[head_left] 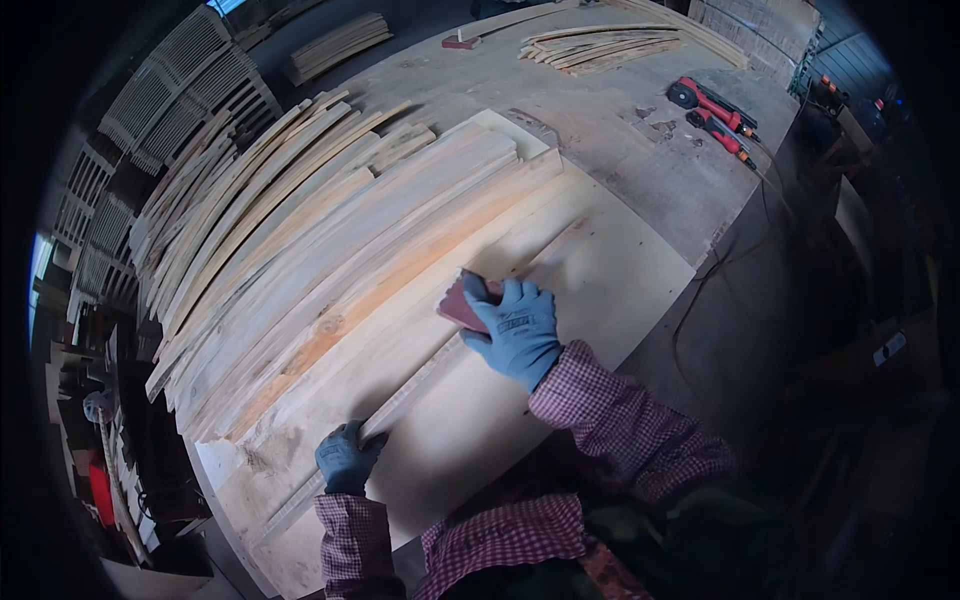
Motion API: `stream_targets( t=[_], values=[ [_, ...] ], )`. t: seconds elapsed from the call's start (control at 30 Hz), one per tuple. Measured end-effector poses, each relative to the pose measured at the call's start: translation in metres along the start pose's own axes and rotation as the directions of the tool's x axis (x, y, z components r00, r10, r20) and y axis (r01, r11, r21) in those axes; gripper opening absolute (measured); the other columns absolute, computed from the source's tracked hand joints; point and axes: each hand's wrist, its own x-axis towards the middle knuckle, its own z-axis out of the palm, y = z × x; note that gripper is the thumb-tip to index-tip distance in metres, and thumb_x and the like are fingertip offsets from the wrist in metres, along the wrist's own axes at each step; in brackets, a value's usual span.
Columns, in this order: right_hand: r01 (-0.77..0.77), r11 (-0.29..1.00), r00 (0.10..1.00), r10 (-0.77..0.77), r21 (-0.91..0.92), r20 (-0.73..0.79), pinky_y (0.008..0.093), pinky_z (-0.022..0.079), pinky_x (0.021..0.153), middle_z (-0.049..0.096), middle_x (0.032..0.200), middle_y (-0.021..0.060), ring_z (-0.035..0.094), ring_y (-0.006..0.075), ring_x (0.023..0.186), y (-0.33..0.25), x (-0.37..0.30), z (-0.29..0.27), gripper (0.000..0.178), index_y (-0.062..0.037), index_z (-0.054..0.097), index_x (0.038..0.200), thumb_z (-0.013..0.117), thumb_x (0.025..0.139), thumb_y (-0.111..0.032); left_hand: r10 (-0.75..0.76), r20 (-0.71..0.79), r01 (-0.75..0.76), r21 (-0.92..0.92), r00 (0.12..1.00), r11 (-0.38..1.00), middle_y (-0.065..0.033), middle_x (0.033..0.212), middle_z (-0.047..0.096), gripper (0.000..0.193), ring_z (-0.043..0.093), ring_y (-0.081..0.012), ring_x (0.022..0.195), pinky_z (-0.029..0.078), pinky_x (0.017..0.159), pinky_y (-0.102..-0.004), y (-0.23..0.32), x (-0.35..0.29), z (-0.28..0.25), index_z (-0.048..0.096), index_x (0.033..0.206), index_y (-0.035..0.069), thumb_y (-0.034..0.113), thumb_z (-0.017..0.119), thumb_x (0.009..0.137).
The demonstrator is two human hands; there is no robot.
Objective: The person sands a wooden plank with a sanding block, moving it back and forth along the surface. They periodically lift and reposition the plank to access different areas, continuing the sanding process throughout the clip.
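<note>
A long pale wooden board [415, 388] lies slantwise before me on a light sheet [625, 275]. My left hand [346, 460], in a blue-grey work glove, is closed around the board's edge toward its near left end. Farther up the board, my right hand [522, 330], gloved the same way, grips a reddish-brown sanding block [462, 303]. The block rests on or just above the board; its underside is hidden. Beyond it lie several more planks [340, 270] side by side, one with an orange-brown streak.
Two red power tools [712, 105] lie at the table's [610, 110] far right, with a cord [768, 185] hanging over the edge. At the back are a pile of thin slats [600, 45] and another reddish block [460, 41]. Stacked slatted wood [185, 85] stands left of the table.
</note>
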Motion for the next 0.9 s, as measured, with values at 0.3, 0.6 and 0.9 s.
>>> stream_targets(
  t=[0.3, 0.6, 0.9],
  values=[
    [-0.053, 0.997, 0.998, 0.055, 0.056, -0.039, 0.0485, 0.040, 0.084, 0.054, 0.112, 0.0118, 0.052, 0.0300, 0.103, 0.050, 0.013, 0.005, 0.069, -0.0232, 0.049, 0.141, 0.071, 0.081, -0.050, 0.120, -0.166, -0.121, 0.009, 0.979, 0.993, -0.0109, 0.078, 0.069, 0.039, 0.068, -0.0335, 0.071, 0.052, 0.063, -0.0464, -0.023, -0.027, 0.014, 0.074, 0.095, 0.015, 0.045, 0.081, 0.072],
    [-0.420, 0.905, 0.903, 0.409, -0.068, -0.130, 0.0499, 0.040, 0.086, 0.057, 0.104, 0.0140, 0.054, 0.0313, 0.099, 0.109, 0.045, 0.003, 0.067, -0.0162, 0.054, 0.134, 0.070, 0.081, -0.054, 0.146, -0.200, -0.131, 0.087, 0.969, 0.987, -0.0106, 0.076, 0.067, 0.038, 0.066, -0.0340, 0.069, 0.050, 0.060, -0.0480, -0.021, -0.023, 0.015, 0.073, 0.095, 0.016, 0.049, 0.078, 0.076],
    [0.180, 0.961, 0.975, -0.202, 0.211, 0.088, 0.0467, 0.040, 0.085, 0.050, 0.119, 0.0131, 0.050, 0.0285, 0.104, -0.014, -0.014, -0.003, 0.079, -0.0200, 0.043, 0.148, 0.071, 0.082, -0.053, 0.162, -0.220, -0.150, 0.071, 0.962, 0.986, -0.0105, 0.077, 0.068, 0.038, 0.066, -0.0337, 0.070, 0.050, 0.061, -0.0477, -0.025, -0.025, 0.019, 0.073, 0.097, 0.017, 0.050, 0.077, 0.078]
  ],
)
